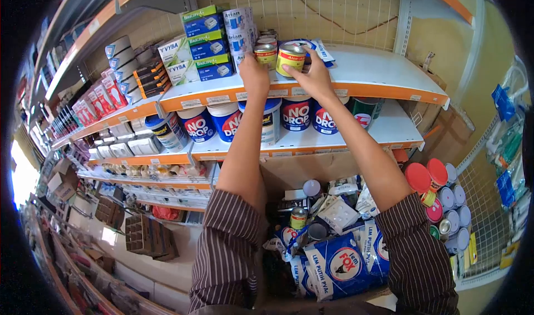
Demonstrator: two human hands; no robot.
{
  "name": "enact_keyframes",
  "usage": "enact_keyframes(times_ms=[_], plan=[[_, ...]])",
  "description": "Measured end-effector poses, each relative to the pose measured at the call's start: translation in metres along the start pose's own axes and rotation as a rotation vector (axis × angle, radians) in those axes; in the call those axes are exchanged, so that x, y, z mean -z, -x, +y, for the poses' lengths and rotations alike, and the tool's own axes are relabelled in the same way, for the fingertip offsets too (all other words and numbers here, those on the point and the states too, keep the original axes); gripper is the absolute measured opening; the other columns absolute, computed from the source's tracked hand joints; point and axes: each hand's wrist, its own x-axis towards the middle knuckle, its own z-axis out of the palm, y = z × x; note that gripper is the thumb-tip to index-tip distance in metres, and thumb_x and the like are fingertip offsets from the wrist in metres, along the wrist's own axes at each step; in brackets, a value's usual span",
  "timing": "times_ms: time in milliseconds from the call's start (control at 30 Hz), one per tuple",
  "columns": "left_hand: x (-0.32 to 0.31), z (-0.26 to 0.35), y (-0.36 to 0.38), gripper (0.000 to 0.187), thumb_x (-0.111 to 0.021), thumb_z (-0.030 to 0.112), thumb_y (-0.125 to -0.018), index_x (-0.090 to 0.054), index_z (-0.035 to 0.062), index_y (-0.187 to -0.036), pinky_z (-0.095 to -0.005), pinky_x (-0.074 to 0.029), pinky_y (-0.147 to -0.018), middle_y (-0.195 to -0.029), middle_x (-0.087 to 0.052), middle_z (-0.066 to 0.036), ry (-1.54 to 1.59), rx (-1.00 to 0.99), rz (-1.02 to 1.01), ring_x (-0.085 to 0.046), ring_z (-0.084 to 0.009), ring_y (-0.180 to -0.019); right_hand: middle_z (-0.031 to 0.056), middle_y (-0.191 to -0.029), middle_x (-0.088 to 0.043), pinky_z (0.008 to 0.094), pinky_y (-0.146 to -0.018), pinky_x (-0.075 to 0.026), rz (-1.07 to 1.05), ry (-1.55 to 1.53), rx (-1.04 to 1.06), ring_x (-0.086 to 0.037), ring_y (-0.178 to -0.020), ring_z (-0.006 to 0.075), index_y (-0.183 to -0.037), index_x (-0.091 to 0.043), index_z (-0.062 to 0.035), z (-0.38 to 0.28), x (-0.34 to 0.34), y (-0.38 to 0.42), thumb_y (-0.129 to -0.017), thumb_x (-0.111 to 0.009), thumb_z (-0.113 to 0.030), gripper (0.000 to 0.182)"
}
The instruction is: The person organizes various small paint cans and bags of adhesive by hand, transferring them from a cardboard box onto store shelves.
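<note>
My right hand [316, 73] grips a small yellow can [289, 66] with a red band and metal lid, its thumb across the front and its fingers round the far side. The can is upright at the shelf's front. Beside it, my left hand [255, 77] is closed at the left side of a similar yellow can [267, 59]; its fingertips are partly hidden. More small cans [268, 38] stand in a row behind that one. Left of them rises a stack of white-and-blue Avian cans [238, 21]. A blue-and-white packet [321, 49] lies behind my right hand.
Bright-G boxes [207, 48] and Vyba boxes [179, 73] are stacked on the left of this white shelf [384, 73]. No Drop tubs [296, 115] line the shelf below. Under my arms is a carton [306, 167] of glue packs [339, 265] and cans. Lidded tins [445, 198] stand at right.
</note>
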Motion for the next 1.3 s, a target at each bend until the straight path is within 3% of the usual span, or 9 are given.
enact_keyframes(times_ms=[67, 233, 400, 467, 600, 767, 1067, 1300], plan=[[0.01, -0.008, -0.001, 0.023, -0.068, 0.007, -0.065, -0.06, -0.0017, -0.084, -0.0386, -0.047, -0.068, -0.078, -0.062, -0.02, 0.12, -0.057, -0.024, -0.06, -0.0349, -0.077, 0.0229, -0.115, -0.049, 0.0369, -0.091, -0.038, -0.028, 0.018, 0.012, -0.047, -0.108, 0.0336, -0.12, -0.04, 0.0016, 0.003, -0.005, -0.001, -0.065, -0.073, -0.033, 0.073], [0.044, -0.002, 0.008, 0.025, -0.055, 0.01, -0.078, -0.061, -0.0011, -0.101, -0.0315, -0.048, -0.07, -0.084, -0.064, -0.019, 0.165, 0.011, -0.133, -0.064, -0.0249, -0.078, 0.0225, -0.109, -0.053, 0.0388, -0.089, -0.04, -0.046, 0.017, 0.079, -0.051, -0.103, 0.0353, -0.119, -0.042, 0.0006, -0.011, -0.029, -0.003, -0.063, -0.074, -0.028, 0.07], [0.046, -0.009, 0.014, 0.031, -0.052, 0.007, -0.075, -0.058, -0.0061, -0.102, -0.0351, -0.048, -0.065, -0.078, -0.061, -0.025, 0.211, -0.044, -0.153, -0.063, -0.031, -0.073, 0.0214, -0.105, -0.056, 0.0393, -0.087, -0.042, -0.165, -0.015, 0.018, -0.053, -0.099, 0.0361, -0.117, -0.043, -0.0002, -0.022, -0.04, -0.008, -0.062, -0.075, -0.021, 0.067], [0.049, -0.004, 0.014, 0.033, -0.052, 0.008, -0.074, -0.057, -0.0072, -0.103, -0.0355, -0.049, -0.065, -0.077, -0.061, -0.025, 0.157, -0.053, -0.151, -0.063, -0.0316, -0.072, 0.021, -0.103, -0.057, 0.0405, -0.085, -0.043, -0.116, 0.062, 0.027, -0.053, -0.099, 0.0367, -0.117, -0.042, -0.0006, -0.022, -0.045, -0.01, -0.062, -0.075, -0.018, 0.066], [0.051, -0.003, 0.007, 0.041, -0.059, 0.018, -0.073, -0.055, -0.0054, -0.108, -0.032, -0.048, -0.074, -0.091, -0.062, -0.023, 0.083, -0.074, -0.149, -0.062, -0.0283, -0.087, 0.0227, -0.099, -0.058, 0.0403, -0.083, -0.044, -0.056, 0.124, 0.024, -0.055, -0.095, 0.0368, -0.116, -0.043, 0.0005, -0.019, -0.052, -0.011, -0.064, -0.073, -0.019, 0.063], [0.05, 0.002, 0.005, 0.051, -0.066, 0.029, -0.074, -0.054, -0.008, -0.107, -0.0321, -0.048, -0.075, -0.093, -0.062, -0.021, 0.126, 0.004, -0.205, -0.062, -0.0262, -0.088, 0.0242, -0.096, -0.058, 0.0417, -0.082, -0.044, -0.038, 0.177, -0.028, -0.055, -0.092, 0.0389, -0.116, -0.042, 0.0001, -0.018, -0.059, -0.014, -0.067, -0.067, -0.016, 0.057], [0.046, -0.003, 0.002, 0.041, -0.069, 0.023, -0.073, -0.057, -0.0075, -0.098, -0.0319, -0.049, -0.072, -0.092, -0.063, -0.02, 0.256, -0.011, -0.222, -0.063, -0.0258, -0.086, 0.0238, -0.095, -0.059, 0.0413, -0.08, -0.045, 0.035, 0.203, 0.034, -0.056, -0.092, 0.0382, -0.114, -0.041, -0.0002, -0.015, -0.06, -0.012, -0.067, -0.069, -0.019, 0.058], [0.038, -0.005, -0.003, 0.04, -0.07, 0.023, -0.072, -0.058, -0.0087, -0.093, -0.032, -0.049, -0.07, -0.087, -0.063, -0.021, 0.131, -0.034, -0.202, -0.063, -0.0264, -0.082, 0.0219, -0.094, -0.059, 0.0392, -0.077, -0.046, 0.075, 0.235, 0.037, -0.058, -0.088, 0.0355, -0.11, -0.048, -0.0019, -0.009, -0.062, -0.02, -0.062, -0.074, -0.02, 0.058]])
